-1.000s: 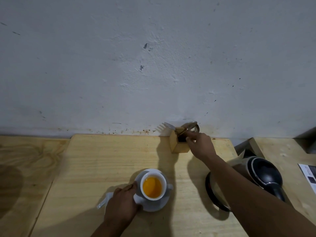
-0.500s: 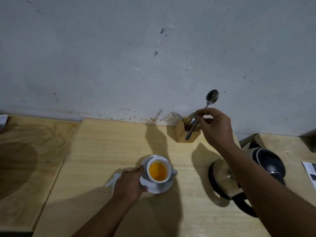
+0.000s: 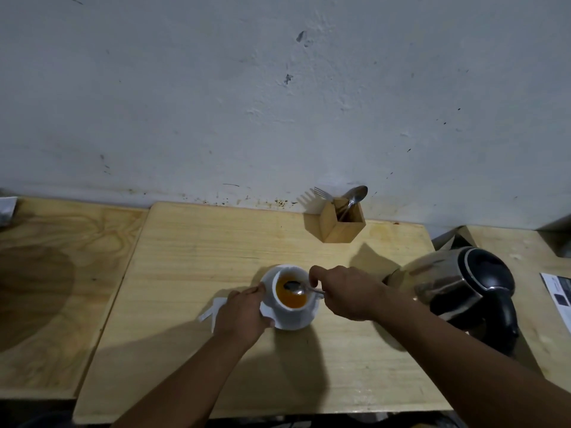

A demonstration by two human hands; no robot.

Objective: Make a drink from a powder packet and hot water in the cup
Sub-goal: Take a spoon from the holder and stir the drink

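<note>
A white cup (image 3: 279, 307) of orange liquid stands on a white saucer (image 3: 306, 319) near the middle of the wooden table (image 3: 191, 261). My right hand (image 3: 349, 293) pinches a metal spoon (image 3: 298, 287) whose bowl rests in the liquid. My left hand (image 3: 242, 313) holds the saucer's left edge, thumb against the cup. Under that hand lies a white torn packet (image 3: 210, 310), mostly hidden.
A wooden holder (image 3: 341, 223) with a fork and a spoon stands by the wall at the back. A steel and black kettle (image 3: 460, 285) sits right of the cup. Some printed paper (image 3: 559, 293) lies at the far right. A second wooden surface lies to the left.
My right hand lifted a spoon out of the wooden holder and brought it down into the cup. My left hand stayed on the saucer.
</note>
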